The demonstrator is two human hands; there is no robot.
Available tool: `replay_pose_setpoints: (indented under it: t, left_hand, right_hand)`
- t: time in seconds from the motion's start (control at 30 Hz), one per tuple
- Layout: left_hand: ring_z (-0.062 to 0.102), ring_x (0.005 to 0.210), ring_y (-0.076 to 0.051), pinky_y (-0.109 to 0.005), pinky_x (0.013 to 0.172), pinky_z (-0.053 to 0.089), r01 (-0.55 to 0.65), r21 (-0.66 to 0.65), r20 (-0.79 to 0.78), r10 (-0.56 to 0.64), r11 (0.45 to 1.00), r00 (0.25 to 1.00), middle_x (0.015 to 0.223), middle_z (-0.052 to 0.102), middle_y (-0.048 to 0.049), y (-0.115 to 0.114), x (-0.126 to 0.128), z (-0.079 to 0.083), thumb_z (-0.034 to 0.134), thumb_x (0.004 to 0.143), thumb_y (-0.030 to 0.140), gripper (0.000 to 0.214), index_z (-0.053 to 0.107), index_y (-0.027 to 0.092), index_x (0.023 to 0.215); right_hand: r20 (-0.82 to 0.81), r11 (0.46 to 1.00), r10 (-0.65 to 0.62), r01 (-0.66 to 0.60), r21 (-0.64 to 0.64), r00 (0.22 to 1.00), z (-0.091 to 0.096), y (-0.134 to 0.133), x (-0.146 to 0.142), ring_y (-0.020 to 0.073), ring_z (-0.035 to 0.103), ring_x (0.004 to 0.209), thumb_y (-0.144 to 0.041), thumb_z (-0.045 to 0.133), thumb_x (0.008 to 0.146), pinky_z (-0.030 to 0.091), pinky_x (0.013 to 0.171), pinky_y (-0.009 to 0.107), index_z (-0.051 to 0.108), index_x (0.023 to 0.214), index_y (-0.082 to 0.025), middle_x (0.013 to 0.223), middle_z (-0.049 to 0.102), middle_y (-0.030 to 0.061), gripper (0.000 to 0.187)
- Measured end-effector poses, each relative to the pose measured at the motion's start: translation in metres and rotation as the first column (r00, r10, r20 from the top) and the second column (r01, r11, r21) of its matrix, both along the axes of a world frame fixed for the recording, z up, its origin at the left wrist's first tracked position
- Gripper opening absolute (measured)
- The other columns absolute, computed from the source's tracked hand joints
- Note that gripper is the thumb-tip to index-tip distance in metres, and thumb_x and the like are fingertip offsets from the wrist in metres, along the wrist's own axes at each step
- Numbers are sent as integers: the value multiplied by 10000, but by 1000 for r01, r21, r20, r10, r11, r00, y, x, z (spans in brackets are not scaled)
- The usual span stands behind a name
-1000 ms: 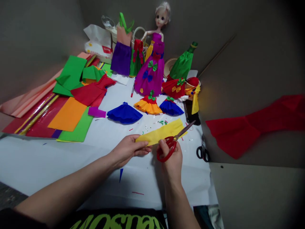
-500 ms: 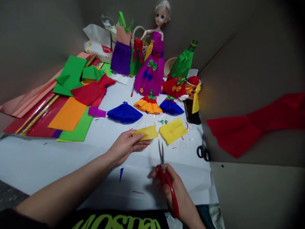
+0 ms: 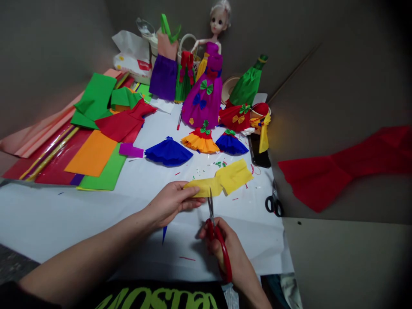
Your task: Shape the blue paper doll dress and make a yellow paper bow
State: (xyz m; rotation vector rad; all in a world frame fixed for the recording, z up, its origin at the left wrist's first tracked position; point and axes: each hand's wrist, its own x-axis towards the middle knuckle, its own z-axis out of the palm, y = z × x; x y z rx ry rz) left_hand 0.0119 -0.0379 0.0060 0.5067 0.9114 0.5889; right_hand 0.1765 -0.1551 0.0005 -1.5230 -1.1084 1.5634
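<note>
My left hand (image 3: 172, 201) pinches the left end of a yellow crepe paper strip (image 3: 206, 187) between thumb and fingers. In my right hand (image 3: 230, 244) are red-handled scissors (image 3: 219, 246), their blade tips at the lower edge of the strip. The blades look nearly closed; I cannot tell whether they grip the paper. A wider yellow paper piece (image 3: 236, 176) lies on the white sheet, meeting the right end of the strip. Beyond my hands lie a blue paper skirt (image 3: 168, 152), an orange and red paper dress (image 3: 201, 141) and a blue dress with a green bow (image 3: 231, 143).
A doll (image 3: 217, 21) in a purple gown stands at the back, beside a green-wrapped bottle (image 3: 247, 83). Coloured paper sheets (image 3: 92, 152) are piled at left. Black scissors (image 3: 274, 204) and a phone (image 3: 260, 152) lie near the right edge. Small scraps dot the sheet.
My left hand has brought the strip slightly right and nearer, so its end now meets the wider yellow piece. The red-handled scissors have moved left and up to the strip's lower edge.
</note>
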Motion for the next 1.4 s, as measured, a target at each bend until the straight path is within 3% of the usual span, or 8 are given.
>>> replay_pose_setpoints:
  t: [0.47, 0.87, 1.4]
  left_hand:
    - [734, 792, -147, -201, 735, 595, 25, -46, 5, -25, 999, 1000, 1010, 760, -182, -2, 0, 2, 655, 890, 130, 156, 745, 60, 996]
    - [730, 843, -146, -208, 783, 591, 69, -30, 25, -68, 997, 997, 1062, 756, -174, -3, 0, -3, 667, 889, 167, 188, 760, 87, 1031]
    - [729, 795, -133, -201, 772, 595, 69, -52, 14, -68, 996, 998, 974, 770, -166, -3, -1, -2, 658, 894, 150, 170, 759, 63, 1000]
  right_hand:
    - [25, 998, 9, -10, 61, 1000, -1, 6, -3, 128, 471, 569, -870, 560, 679, 406, 548, 253, 536, 829, -199, 734, 590, 22, 688]
    - [8, 1000, -15, 14, 23, 1000, -1, 6, -3, 135, 475, 576, -873, 564, 669, 414, 547, 273, 507, 826, -213, 765, 594, 26, 681]
    - [-16, 996, -38, 37, -83, 999, -7, 3, -3, 69, 370, 466, -896, 578, 613, 305, 415, 209, 468, 811, -204, 631, 463, -58, 728]
